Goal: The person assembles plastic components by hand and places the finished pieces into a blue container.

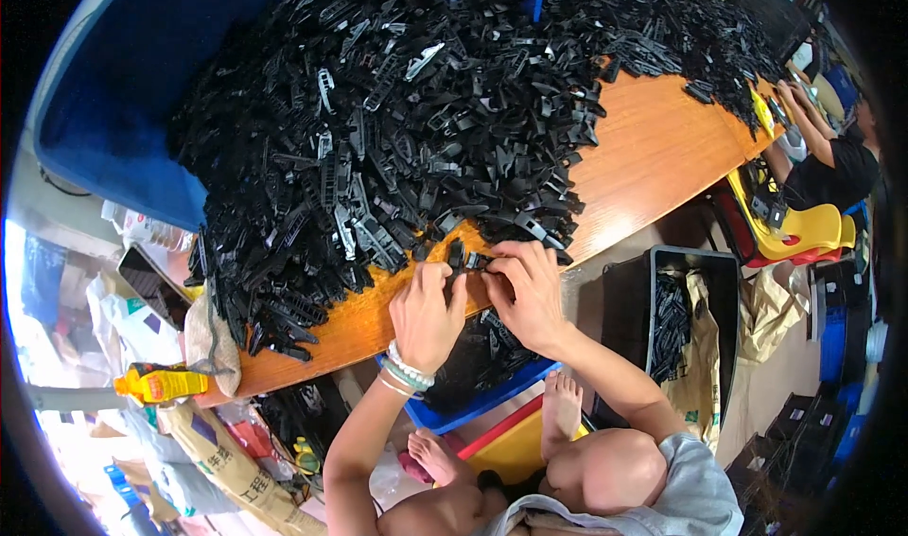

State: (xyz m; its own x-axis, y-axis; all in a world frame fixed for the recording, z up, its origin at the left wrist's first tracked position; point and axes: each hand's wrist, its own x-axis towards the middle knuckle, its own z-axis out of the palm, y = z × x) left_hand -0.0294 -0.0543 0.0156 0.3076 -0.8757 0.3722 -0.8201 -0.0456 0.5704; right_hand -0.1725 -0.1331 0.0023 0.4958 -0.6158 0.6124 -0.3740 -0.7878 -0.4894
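Both my hands meet at the front edge of a wooden table (643,167). My left hand (426,314), with beaded bracelets at the wrist, pinches one end of a small black plastic part (465,258). The fingers of my right hand (527,290) close on the other end of it. Its exact shape is partly hidden by my fingertips. Just beyond my hands lies a large heap of black plastic clip-like parts (397,139), a few of them catching light as grey or silver.
Below my hands is a blue bin (445,413) with black parts in it. To the right stands a black crate (653,299) with parts and brown paper. A yellow bottle (161,383) hangs near the left table edge. Another person (823,158) works at the far right beside yellow chairs (804,228).
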